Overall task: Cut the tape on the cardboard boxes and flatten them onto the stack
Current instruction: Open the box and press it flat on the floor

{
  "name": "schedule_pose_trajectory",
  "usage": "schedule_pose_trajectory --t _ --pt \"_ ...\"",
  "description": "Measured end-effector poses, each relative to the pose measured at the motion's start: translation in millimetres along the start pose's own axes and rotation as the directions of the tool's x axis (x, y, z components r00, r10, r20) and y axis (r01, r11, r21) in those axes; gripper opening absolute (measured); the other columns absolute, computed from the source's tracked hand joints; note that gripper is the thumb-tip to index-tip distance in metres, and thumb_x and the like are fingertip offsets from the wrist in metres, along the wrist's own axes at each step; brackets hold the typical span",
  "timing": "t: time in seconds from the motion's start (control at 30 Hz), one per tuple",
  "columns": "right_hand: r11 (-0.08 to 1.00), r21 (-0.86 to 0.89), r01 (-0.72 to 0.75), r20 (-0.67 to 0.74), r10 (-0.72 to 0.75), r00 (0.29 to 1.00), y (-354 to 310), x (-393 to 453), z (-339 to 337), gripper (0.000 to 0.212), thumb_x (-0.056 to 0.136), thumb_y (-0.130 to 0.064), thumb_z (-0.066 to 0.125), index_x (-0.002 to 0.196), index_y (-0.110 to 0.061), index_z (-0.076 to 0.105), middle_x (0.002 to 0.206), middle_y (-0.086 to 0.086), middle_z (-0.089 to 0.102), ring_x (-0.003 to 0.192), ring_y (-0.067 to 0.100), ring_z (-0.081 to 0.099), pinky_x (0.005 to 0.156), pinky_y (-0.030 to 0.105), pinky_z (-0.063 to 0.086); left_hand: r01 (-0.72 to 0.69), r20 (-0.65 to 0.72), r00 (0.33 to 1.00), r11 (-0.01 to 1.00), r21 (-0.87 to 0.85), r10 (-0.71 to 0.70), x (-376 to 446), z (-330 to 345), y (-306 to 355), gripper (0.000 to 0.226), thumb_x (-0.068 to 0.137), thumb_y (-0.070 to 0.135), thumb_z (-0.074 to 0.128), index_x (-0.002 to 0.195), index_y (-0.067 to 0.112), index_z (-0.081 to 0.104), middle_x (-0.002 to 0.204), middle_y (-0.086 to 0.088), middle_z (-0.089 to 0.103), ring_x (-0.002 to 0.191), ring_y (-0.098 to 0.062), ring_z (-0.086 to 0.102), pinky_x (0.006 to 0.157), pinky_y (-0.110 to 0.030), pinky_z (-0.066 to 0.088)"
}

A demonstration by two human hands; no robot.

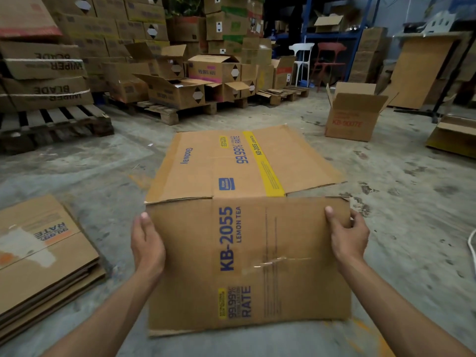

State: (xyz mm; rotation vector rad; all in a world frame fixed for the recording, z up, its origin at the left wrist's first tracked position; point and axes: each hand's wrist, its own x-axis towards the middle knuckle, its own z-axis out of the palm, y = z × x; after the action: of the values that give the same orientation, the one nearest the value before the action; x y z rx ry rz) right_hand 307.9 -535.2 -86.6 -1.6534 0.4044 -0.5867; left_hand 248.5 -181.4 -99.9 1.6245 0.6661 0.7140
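Note:
A brown cardboard box (247, 228) marked "KB-2055 LEMON TEA" is held flat in front of me over the concrete floor, its far flaps spread out. My left hand (147, 243) grips its left edge with the thumb on top. At the right edge my right hand (347, 237) grips the same way, fingers curled round the edge. A strip of clear tape (273, 262) still clings to the near panel. The stack of flattened boxes (43, 256) lies on the floor at my left.
An open box (353, 117) stands on the floor at the right, with another carton (453, 135) at the far right. Wooden pallets (56, 122) loaded with boxes line the left and back. A white chair (302, 61) and a red one stand near blue shelving.

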Motion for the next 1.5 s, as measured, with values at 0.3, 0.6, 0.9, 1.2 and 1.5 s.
schedule_pose_trajectory --t 0.3,0.6,0.9,1.2,1.5 --pt "0.768 -0.632 0.103 0.550 0.351 0.758 75 10 27 0.095 0.077 -0.027 0.077 0.153 -0.013 0.022 0.157 0.009 0.026 0.143 0.026 0.028 0.115 0.038 0.027 0.235 0.365 0.880 0.946 0.222 -0.304 9 3 -59 0.053 0.099 0.028 0.052 0.148 0.028 0.031 0.139 -0.007 0.051 0.117 -0.029 0.055 0.100 -0.043 0.045" --pt "0.730 -0.584 0.354 0.783 0.393 0.481 87 -33 37 0.094 0.061 -0.075 0.071 0.139 -0.029 0.048 0.140 0.005 0.044 0.130 0.021 0.042 0.110 0.036 0.034 0.483 0.249 0.817 0.853 0.199 -0.521 -13 9 -84 0.080 0.078 0.063 0.062 0.140 0.016 0.045 0.134 -0.003 0.053 0.124 -0.031 0.050 0.107 -0.046 0.038" --pt "0.599 -0.586 0.546 0.809 0.479 0.342 48 -100 79 0.126 0.056 -0.064 0.073 0.154 -0.028 0.001 0.159 0.008 0.014 0.146 0.027 0.017 0.115 0.046 0.025 0.311 0.670 0.618 0.911 0.271 -0.410 -85 29 -42 0.071 0.095 0.065 0.017 0.103 0.018 0.069 0.099 0.000 0.074 0.081 -0.018 0.066 0.071 -0.029 0.047" --pt "0.561 -0.505 0.656 0.843 0.159 0.514 75 -119 13 0.086 0.076 -0.003 0.048 0.149 -0.041 0.024 0.155 0.002 0.031 0.142 0.027 0.026 0.111 0.056 0.027 -0.256 0.676 0.735 0.896 0.364 -0.064 -71 15 -62 0.036 0.096 0.049 0.049 0.110 0.022 0.068 0.109 -0.001 0.068 0.104 -0.019 0.062 0.091 -0.031 0.048" --pt "0.559 -0.323 0.764 0.942 0.110 0.318 113 -69 -107 0.108 0.043 -0.008 0.049 0.133 -0.067 0.034 0.149 -0.023 0.037 0.144 -0.001 0.019 0.116 0.042 0.026 -0.551 0.692 0.716 0.681 0.483 0.088 -55 -15 -69 0.029 0.092 0.051 0.050 0.114 0.039 0.063 0.128 0.003 0.047 0.129 -0.022 0.037 0.102 -0.045 0.036"
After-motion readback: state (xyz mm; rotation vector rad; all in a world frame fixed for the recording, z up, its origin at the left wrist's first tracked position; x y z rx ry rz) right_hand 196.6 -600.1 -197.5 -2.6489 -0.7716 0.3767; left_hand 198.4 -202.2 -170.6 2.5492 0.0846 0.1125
